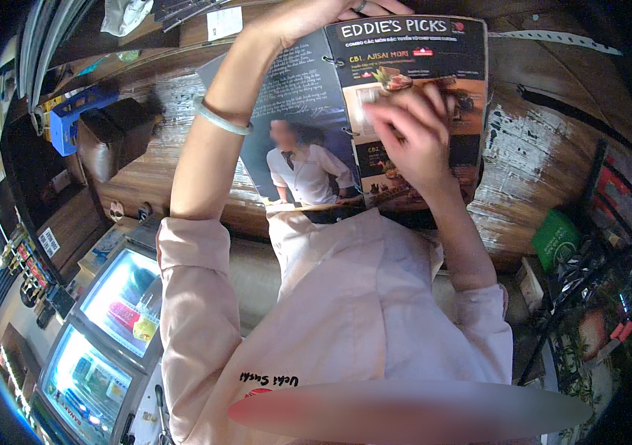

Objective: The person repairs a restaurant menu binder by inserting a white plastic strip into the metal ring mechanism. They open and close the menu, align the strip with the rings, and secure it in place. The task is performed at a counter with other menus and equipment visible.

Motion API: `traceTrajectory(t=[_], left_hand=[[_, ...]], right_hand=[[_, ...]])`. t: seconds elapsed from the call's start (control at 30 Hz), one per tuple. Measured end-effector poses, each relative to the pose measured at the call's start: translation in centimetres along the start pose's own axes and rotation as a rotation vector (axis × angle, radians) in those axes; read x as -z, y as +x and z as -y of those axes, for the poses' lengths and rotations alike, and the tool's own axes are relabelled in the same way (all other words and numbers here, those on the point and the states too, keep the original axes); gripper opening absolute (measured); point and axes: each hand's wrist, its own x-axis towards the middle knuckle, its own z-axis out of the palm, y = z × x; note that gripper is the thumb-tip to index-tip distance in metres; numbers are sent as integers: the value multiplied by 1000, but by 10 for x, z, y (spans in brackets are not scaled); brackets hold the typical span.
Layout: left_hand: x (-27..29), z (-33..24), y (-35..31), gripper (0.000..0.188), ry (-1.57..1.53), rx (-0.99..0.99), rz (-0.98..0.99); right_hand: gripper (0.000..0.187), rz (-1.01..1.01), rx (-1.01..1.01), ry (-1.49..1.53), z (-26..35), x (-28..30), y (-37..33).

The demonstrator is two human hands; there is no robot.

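Note:
A ring-bound menu (471,67) lies spread before me, its dark pages printed with text and food photos. Its left page (286,89) carries a picture of a person in a white jacket. My left hand (323,13), with a ring on one finger, rests along the menu's top edge, fingers stretched out and partly cut off by the frame. Over the right page is my right hand (423,137), fingers curled and blurred by motion. A small whitish patch (369,104) shows at its fingertips; I cannot make out what it is.
The menu is on a worn wooden table (531,148). A brown leather-like box (112,141) and a blue holder (71,119) stand on the left. Lit glass display cases (127,297) are at lower left. A green packet (555,239) lies at right, near black plastic.

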Motion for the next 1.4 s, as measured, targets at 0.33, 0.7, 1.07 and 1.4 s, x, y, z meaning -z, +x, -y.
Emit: traceTrajectory(t=[0.33, 0.7, 1.07, 1.4], left_hand=[[33, 88, 51, 38, 364, -298, -186], [25, 99, -111, 37, 892, -475, -911], [-7, 230, -173, 44, 690, -95, -1111], [-8, 223, -171, 39, 974, 13, -1159]], right_hand=[[17, 222, 80, -124, -31, 21, -31], [17, 517, -13, 118, 0, 57, -107], [7, 367, -42, 115, -7, 17, -72], [17, 228, -3, 10, -123, 44, 24]])
